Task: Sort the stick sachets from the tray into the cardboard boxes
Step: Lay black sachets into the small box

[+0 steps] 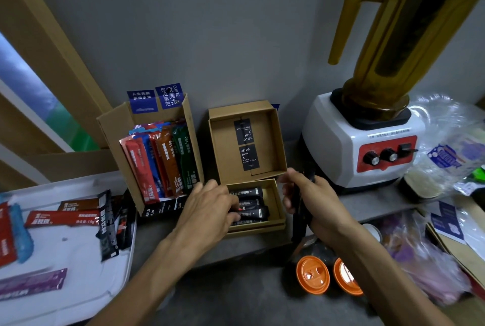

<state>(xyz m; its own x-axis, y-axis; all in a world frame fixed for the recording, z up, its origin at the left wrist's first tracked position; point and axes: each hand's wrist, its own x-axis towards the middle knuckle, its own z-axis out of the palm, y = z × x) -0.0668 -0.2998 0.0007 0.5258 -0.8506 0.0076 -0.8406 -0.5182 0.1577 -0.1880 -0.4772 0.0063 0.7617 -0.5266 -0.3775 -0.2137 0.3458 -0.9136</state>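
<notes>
**Black sticks going into the small box**

We're at the small cardboard box [277, 203], lid flipped back against the wall, and the left grip [210, 207] is right in it; the fingers reach forward fairly straight, a little spread, tips pressing on the row of black sachets [249, 203] lying flat inside. The right grip [315, 202] hovers just beside the box's right edge, fingers curled tight round a bundle of black sticks [298, 223] that hangs below the palm.

Over on the left, the white tray [65, 249] carries plenty more: a red sachet [60, 218], a blue one [21, 231], a purple one [31, 283], and loose black ones [107, 226] at its right rim. The tall cardboard box [115, 136] just beside the tray stands packed with coloured sticks [162, 160]. By my reckoning the sort is about midway.

To play this step well, flatten the row with the left fingertips and nudge it towards one wall so a gap opens; then feed sticks from the bundle one at a time, lengthwise, lined up with those already inside. Dropping the whole bundle at once would likely leave it riding up and fouling the lid. Keep the right wrist clear of the blender [367, 142] close behind; mind the orange lids [312, 274] down in front of the surface [183, 241].
</notes>
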